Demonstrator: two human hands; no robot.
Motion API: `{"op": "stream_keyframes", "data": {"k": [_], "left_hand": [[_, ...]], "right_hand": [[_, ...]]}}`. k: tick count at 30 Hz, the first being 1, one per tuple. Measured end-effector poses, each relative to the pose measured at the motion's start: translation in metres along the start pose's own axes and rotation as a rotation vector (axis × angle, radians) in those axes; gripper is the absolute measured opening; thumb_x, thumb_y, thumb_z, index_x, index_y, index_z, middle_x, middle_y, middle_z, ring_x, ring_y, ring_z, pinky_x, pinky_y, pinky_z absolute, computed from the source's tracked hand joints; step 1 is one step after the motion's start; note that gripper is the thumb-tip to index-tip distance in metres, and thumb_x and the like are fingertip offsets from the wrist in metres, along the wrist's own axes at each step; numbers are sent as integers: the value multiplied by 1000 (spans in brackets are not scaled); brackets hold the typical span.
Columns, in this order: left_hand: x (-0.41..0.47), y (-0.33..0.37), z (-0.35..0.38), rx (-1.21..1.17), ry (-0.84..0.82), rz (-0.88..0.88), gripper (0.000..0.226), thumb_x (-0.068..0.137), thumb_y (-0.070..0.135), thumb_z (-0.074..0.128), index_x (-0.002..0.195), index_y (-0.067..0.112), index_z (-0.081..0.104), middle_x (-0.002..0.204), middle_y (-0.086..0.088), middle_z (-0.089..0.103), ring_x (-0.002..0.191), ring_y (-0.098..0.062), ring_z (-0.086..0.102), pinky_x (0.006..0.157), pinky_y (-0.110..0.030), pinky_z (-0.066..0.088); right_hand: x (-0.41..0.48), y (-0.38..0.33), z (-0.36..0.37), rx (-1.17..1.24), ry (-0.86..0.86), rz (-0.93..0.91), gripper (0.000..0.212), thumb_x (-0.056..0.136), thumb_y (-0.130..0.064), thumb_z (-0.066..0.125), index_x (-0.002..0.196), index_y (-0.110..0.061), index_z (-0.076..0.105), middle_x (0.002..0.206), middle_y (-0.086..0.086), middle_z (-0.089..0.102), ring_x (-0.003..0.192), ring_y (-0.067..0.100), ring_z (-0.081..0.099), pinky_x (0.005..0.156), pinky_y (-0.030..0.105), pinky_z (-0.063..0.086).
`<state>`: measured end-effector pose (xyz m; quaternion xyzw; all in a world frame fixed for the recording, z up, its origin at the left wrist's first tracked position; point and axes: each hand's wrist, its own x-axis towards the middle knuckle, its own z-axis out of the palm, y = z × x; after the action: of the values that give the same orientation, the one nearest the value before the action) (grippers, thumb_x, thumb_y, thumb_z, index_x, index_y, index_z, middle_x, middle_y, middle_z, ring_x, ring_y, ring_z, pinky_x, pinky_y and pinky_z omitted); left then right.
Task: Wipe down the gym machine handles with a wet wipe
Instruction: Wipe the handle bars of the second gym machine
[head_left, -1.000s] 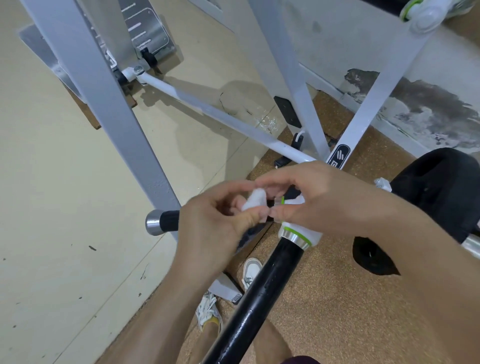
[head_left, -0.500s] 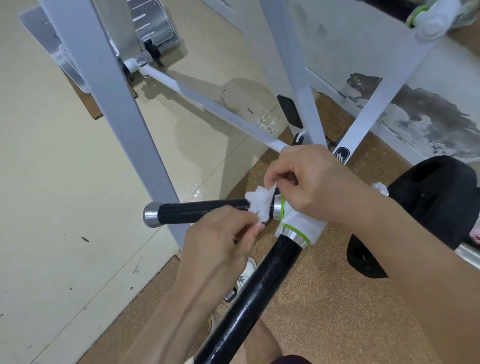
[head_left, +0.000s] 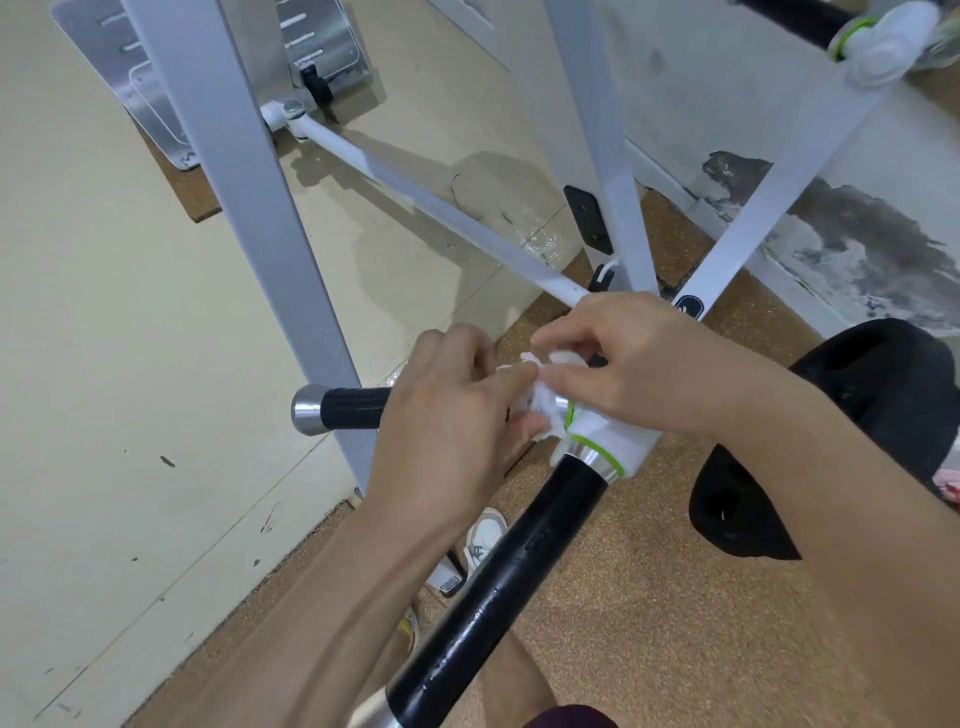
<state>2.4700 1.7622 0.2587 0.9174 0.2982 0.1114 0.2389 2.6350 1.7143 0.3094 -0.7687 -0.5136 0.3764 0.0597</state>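
Note:
A short black handle (head_left: 353, 408) with a silver end cap sticks out to the left from a white, green-ringed joint (head_left: 608, 436). A longer black handle (head_left: 498, 587) runs from that joint down toward me. A crumpled white wet wipe (head_left: 540, 400) sits where the short handle meets the joint. My left hand (head_left: 452, 415) covers the inner part of the short handle and pinches the wipe. My right hand (head_left: 639, 364) rests over the joint and pinches the wipe's upper edge with its fingertips.
White frame posts (head_left: 249, 208) and a thin white crossbar (head_left: 431, 208) stand just behind the handles. A black padded seat (head_left: 883, 415) lies to the right. Cork matting (head_left: 675, 597) covers the floor below, cream flooring to the left. My shoes (head_left: 483, 535) show under the handle.
My left hand has risen back onto the short handle and hides more of it. Both hands have closed in on the wipe. The view has shifted slightly.

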Motion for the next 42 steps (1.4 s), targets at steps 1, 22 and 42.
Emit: {"op": "stream_keyframes", "data": {"k": [1,22,42], "left_hand": [[1,-1,3,30,-21,40,38,75,37,66,103,12,71,98,-10,64,88,-30,58,68,-35,45],[-22,-13,24,-53,97,197,36,103,17,35,121,7,65,121,-8,67,112,-26,61,97,-37,47],[-44,-16,19,-143,92,-97,22,89,33,55,80,20,69,70,7,64,61,-11,61,47,-26,47]], "right_hand": [[-1,1,0,43,26,31,33,90,-29,58,122,-26,62,89,-16,60,83,1,56,80,18,46],[-14,-3,7,134,46,-16,45,82,-23,71,124,-30,59,107,-13,65,101,-1,58,94,17,43],[-6,-33,23,-118,134,-46,16,78,-14,61,75,-26,52,72,-9,51,66,4,47,57,18,39]]}}
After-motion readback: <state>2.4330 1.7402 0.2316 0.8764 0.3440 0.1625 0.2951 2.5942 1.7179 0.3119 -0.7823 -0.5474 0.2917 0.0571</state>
